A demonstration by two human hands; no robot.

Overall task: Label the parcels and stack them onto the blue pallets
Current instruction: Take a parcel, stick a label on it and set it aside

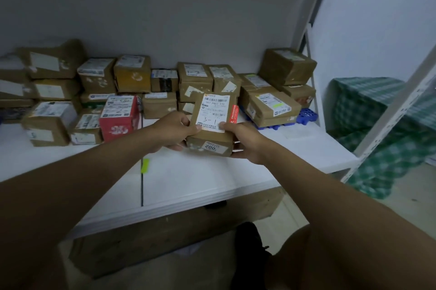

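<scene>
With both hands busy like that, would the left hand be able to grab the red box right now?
Probably not yet. The left hand helps the right hand hold the brown parcel. The red box sits uncovered just to its left, so once freed, nothing seems to block it.

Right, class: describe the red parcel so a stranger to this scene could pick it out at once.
Start at the white shelf along the grey wall, lined with brown cardboard parcels. Go left of the two hands. The red parcel sits at the front of the left pile, the only red one there, with a white label on top.
</scene>
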